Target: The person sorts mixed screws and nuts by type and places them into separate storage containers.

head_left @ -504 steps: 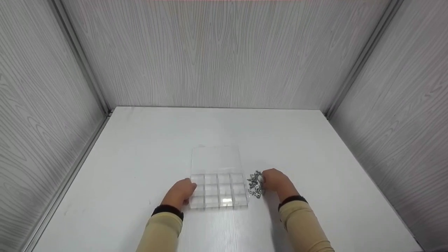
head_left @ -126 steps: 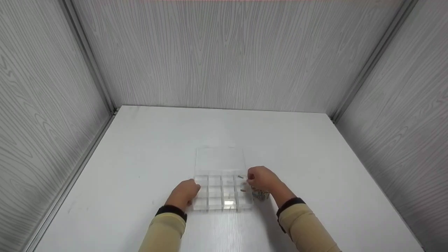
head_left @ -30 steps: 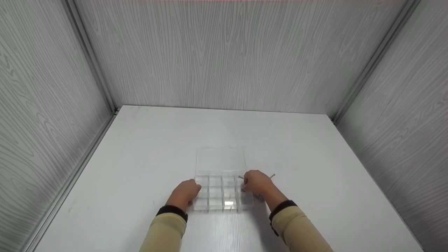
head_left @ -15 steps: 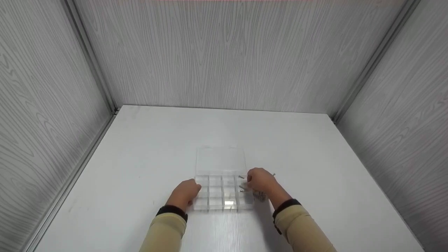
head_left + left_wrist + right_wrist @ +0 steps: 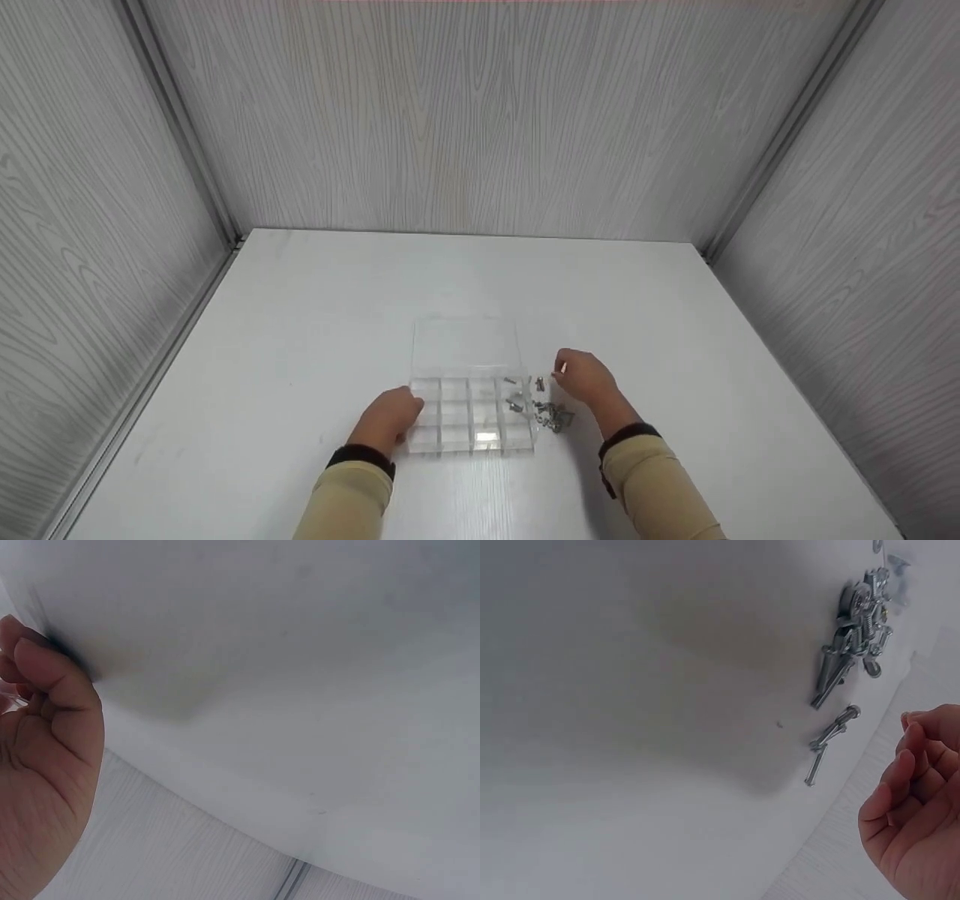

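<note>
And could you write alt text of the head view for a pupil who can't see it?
A left hand grips a clear, open, divided box with a few screws in its right column. A right hand is beside loose hardware on a white table.

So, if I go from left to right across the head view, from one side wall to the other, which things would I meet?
Left side wall → left hand → clear divided box → pile of metal hardware → right hand → right side wall.
</note>
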The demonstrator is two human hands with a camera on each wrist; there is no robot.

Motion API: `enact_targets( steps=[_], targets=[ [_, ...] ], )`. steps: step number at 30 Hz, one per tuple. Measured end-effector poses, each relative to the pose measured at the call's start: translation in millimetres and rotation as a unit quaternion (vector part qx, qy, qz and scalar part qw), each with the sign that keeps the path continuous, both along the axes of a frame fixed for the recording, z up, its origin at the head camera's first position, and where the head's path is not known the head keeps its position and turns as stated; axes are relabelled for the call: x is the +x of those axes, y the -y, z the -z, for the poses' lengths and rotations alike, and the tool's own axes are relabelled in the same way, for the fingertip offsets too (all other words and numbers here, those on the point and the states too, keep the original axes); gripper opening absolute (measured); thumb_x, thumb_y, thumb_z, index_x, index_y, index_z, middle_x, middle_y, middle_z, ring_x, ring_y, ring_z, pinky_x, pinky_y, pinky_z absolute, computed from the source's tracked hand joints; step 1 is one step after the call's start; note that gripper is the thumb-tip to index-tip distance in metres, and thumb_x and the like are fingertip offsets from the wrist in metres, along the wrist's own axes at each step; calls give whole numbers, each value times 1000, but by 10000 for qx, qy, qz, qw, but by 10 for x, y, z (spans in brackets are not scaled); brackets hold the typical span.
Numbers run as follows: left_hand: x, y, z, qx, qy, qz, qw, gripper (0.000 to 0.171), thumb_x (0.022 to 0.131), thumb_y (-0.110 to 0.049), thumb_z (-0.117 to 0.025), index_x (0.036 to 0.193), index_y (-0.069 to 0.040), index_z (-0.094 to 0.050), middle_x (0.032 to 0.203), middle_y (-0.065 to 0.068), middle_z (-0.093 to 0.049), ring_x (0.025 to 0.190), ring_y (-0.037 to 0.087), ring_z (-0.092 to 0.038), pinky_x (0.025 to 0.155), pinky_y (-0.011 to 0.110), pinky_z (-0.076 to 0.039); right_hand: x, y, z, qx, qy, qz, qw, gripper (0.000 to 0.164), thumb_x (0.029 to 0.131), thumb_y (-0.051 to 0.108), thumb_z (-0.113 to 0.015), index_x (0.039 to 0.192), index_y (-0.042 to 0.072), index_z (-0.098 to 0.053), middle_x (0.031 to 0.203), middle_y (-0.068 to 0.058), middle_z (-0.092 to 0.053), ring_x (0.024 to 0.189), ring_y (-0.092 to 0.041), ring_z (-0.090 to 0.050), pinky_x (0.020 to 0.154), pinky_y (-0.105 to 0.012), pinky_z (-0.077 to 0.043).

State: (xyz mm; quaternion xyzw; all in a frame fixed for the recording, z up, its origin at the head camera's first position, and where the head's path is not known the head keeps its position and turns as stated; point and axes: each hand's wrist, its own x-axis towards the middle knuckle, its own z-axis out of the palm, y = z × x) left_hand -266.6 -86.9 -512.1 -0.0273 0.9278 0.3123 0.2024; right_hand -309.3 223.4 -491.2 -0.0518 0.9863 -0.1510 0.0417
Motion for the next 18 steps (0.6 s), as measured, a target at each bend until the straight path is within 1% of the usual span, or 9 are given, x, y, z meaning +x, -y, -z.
enact_targets(
  steps=[2, 4, 7, 8, 13, 16, 18],
  targets=[
    [3, 7, 10, 10, 13, -28, 10000, 42, 94, -21, -39, 124, 8, -46, 94, 16, -55, 54, 19, -46, 47, 29, -39, -2, -41, 28, 33, 12, 148, 9999, 13, 85, 16, -61, 96, 9, -59, 89, -8, -64, 79, -23, -59, 69, -38, -48],
    [2, 4, 20, 46, 48, -87, 9999, 45, 95, -22, -39, 128, 8, -43, 104, 19, -54, 55, 20, -47, 47, 29, -40, -5, -83, 59, 51, 43, 266, 9996, 21, 86, 18, -60, 104, 8, -56, 94, -11, -64, 85, -26, -60, 73, -40, -48],
    [2, 2, 40, 115, 87, -147, 9998, 49, 95, -22, -38, 133, 8, -37, 114, 21, -52, 54, 19, -46, 46, 28, -39, -6, -143, 107, 94, 137, 451, 9988, 27, 88, 19, -57, 112, 7, -53, 99, -13, -64, 90, -28, -60, 76, -42, -47],
    [1, -1, 46, 139, 112, -184, 9997, 49, 95, -23, -38, 133, 8, -36, 114, 21, -52, 53, 19, -46, 45, 28, -39, -6, -164, 123, 111, 157, 494, 9986, 28, 88, 18, -57, 114, 7, -52, 100, -13, -64, 91, -29, -60, 76, -42, -47],
    [7, 1, 54, 156, 68, -254, 9995, 48, 94, -23, -39, 131, 7, -39, 108, 19, -53, 53, 19, -45, 44, 28, -38, 6, -244, 185, 263, 310, 666, 9970, 26, 89, 13, -53, 114, 7, -51, 101, -14, -63, 95, -32, -59, 80, -44, -47],
    [2, 0, 41, 145, 56, -217, 9996, 47, 94, -22, -39, 130, 8, -41, 98, 18, -55, 50, 18, -44, 42, 27, -37, 29, -266, 208, 450, 425, 638, 9960, 28, 86, 8, -54, 114, 8, -51, 101, -13, -62, 97, -31, -58, 82, -44, -46],
    [-5, 1, 35, 100, 43, -136, 9998, 45, 93, -22, -39, 127, 8, -43, 89, 16, -55, 47, 17, -43, 41, 26, -37, 42, -273, 222, 555, 454, 615, 9955, 31, 84, 5, -55, 115, 8, -51, 101, -13, -62, 97, -31, -58, 83, -44, -46]
  ],
)
